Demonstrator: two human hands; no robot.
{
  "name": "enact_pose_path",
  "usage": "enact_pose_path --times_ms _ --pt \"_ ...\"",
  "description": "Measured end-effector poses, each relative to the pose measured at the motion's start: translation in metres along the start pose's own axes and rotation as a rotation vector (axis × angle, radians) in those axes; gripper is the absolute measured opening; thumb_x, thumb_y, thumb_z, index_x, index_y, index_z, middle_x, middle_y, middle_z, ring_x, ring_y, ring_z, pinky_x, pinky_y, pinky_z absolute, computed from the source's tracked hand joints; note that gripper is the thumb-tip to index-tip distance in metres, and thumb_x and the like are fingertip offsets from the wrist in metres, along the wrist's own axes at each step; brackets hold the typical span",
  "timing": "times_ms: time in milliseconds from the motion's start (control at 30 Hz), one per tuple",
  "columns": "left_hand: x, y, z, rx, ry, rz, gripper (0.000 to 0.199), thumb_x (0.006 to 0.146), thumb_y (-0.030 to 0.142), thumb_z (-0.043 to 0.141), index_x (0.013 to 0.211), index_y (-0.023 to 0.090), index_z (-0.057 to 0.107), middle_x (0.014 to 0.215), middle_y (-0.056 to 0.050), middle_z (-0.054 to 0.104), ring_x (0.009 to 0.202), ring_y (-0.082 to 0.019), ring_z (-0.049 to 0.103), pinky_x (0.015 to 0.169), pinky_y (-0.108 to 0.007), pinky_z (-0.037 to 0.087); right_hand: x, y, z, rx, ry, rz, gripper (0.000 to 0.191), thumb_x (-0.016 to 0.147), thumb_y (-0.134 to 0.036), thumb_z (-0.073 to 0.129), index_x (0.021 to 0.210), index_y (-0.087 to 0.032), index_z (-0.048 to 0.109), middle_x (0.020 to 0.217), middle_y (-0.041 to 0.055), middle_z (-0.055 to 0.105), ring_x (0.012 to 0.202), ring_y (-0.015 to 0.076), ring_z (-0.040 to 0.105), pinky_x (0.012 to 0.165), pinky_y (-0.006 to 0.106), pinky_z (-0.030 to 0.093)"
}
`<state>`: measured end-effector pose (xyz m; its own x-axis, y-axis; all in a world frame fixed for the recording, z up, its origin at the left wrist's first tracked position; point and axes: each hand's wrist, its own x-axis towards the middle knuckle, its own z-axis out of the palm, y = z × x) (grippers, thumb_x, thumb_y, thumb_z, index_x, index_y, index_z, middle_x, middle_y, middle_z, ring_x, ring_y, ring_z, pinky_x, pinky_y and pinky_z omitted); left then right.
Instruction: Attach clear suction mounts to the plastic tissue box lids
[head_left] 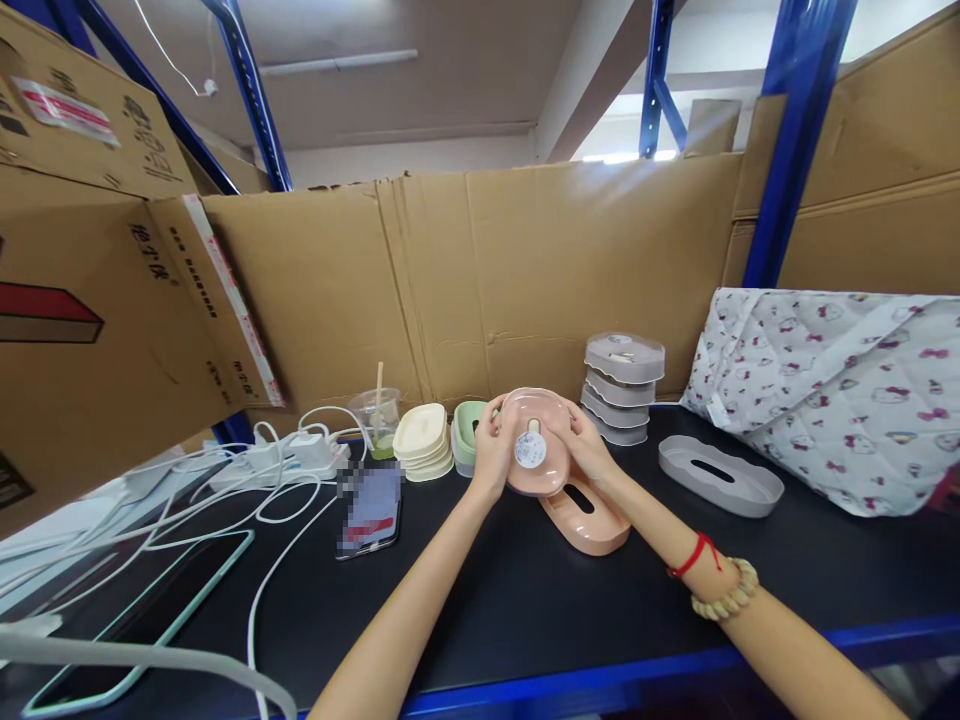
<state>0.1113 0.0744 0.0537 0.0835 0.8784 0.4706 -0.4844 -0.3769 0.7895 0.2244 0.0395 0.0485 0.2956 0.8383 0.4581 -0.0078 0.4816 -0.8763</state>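
Note:
Between my two hands I hold up a pink plastic tray [538, 400], with a round white label [530, 450] on the side that faces me. My left hand [493, 452] grips its left edge, and my right hand [589, 448] wraps its right edge. Below and behind it, on the black table, lies a pink oval lid [592, 528] with a long dark slot; the held tray hides part of it. Just left of my left hand stand a green slotted piece [469, 425] and a stack of cream trays [421, 440].
Grey wavy trays [619, 395] are stacked at the back right, beside a single grey slotted lid [720, 478]. A patterned bag [840, 390] stands far right. Leftward are a phone [371, 512], a plastic cup [379, 425], a power strip [307, 455], tangled white cables and a tablet [150, 610].

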Motion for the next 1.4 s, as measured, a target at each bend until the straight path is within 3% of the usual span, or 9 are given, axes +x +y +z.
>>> enact_pose_path --times_ms 167,300,400,567,733,900,1033,1267,1400 --pt "-0.001 0.001 0.000 -0.002 -0.028 -0.039 0.029 0.066 0.034 0.070 0.087 0.016 0.062 0.093 -0.005 0.066 0.093 -0.017 0.059 0.085 -0.026 0.044 -0.001 0.000 -0.002 0.004 -0.020 -0.021 0.079 0.046 -0.064 0.070 0.108 -0.016 0.056 0.120 0.0094 0.058 0.105 0.0171 0.059 0.092 0.028 0.048" --pt "0.001 0.004 -0.004 0.049 -0.161 -0.126 0.034 0.062 0.036 0.073 0.087 0.014 0.065 0.091 -0.006 0.066 0.093 -0.019 0.059 0.084 -0.028 0.043 0.001 0.001 -0.005 -0.019 -0.044 -0.044 0.076 0.051 -0.066 0.068 0.109 -0.017 0.058 0.120 0.0076 0.058 0.108 0.0175 0.058 0.097 0.029 0.047" --pt "0.000 0.006 -0.004 0.055 -0.187 -0.139 0.038 0.055 0.032 0.078 0.086 0.014 0.064 0.088 -0.006 0.065 0.088 -0.019 0.059 0.081 -0.029 0.044 0.004 0.000 -0.008 -0.068 -0.094 -0.081 0.076 0.054 -0.069 0.064 0.112 -0.020 0.059 0.122 0.0060 0.057 0.113 0.0177 0.055 0.102 0.030 0.044" --pt "-0.007 0.007 0.002 0.050 -0.124 0.079 0.041 0.051 0.028 0.078 0.085 0.016 0.060 0.088 -0.004 0.064 0.087 -0.018 0.059 0.081 -0.028 0.043 0.005 -0.003 -0.010 -0.070 -0.137 -0.107 0.083 0.053 -0.074 0.061 0.119 -0.024 0.055 0.132 0.0035 0.050 0.125 0.0164 0.047 0.110 0.031 0.038" --pt "-0.014 0.007 0.002 0.155 -0.145 0.241 0.035 0.052 0.029 0.077 0.076 0.017 0.053 0.076 0.000 0.057 0.075 -0.014 0.055 0.071 -0.024 0.043 0.002 -0.002 -0.006 -0.037 -0.100 -0.058 0.092 0.041 -0.081 0.061 0.110 -0.020 0.057 0.116 0.0078 0.061 0.108 0.0184 0.058 0.095 0.030 0.049" --pt "-0.014 0.005 0.001 0.116 -0.211 0.153 0.042 0.052 0.030 0.079 0.084 0.017 0.055 0.086 -0.003 0.060 0.085 -0.017 0.057 0.079 -0.026 0.044 0.002 -0.001 -0.007 -0.135 -0.018 -0.135 0.085 0.042 -0.082 0.059 0.096 -0.016 0.062 0.099 0.0086 0.066 0.093 0.0171 0.061 0.081 0.027 0.051" --pt "-0.011 0.004 0.002 0.053 -0.189 0.056 0.045 0.051 0.029 0.080 0.088 0.016 0.057 0.094 -0.006 0.063 0.093 -0.019 0.058 0.085 -0.029 0.043 0.003 -0.001 -0.009 -0.153 0.051 -0.111 0.082 0.044 -0.083 0.057 0.087 -0.013 0.064 0.093 0.0086 0.067 0.085 0.0157 0.061 0.072 0.024 0.051" --pt "-0.011 0.003 -0.001 0.028 -0.209 0.050 0.042 0.053 0.032 0.079 0.087 0.016 0.060 0.091 -0.005 0.064 0.090 -0.018 0.059 0.084 -0.028 0.044 0.002 -0.002 -0.005 -0.120 0.052 -0.078 0.081 0.046 -0.080 0.058 0.093 -0.015 0.062 0.097 0.0076 0.066 0.096 0.0172 0.060 0.080 0.026 0.052" --pt "-0.009 -0.002 -0.001 -0.056 -0.149 -0.024 0.042 0.056 0.043 0.076 0.084 0.015 0.061 0.085 -0.003 0.064 0.085 -0.016 0.059 0.079 -0.026 0.044 -0.002 -0.007 -0.004 -0.034 -0.058 0.041 0.074 0.050 -0.074 0.060 0.097 -0.016 0.061 0.102 0.0069 0.066 0.099 0.0186 0.061 0.087 0.029 0.052"
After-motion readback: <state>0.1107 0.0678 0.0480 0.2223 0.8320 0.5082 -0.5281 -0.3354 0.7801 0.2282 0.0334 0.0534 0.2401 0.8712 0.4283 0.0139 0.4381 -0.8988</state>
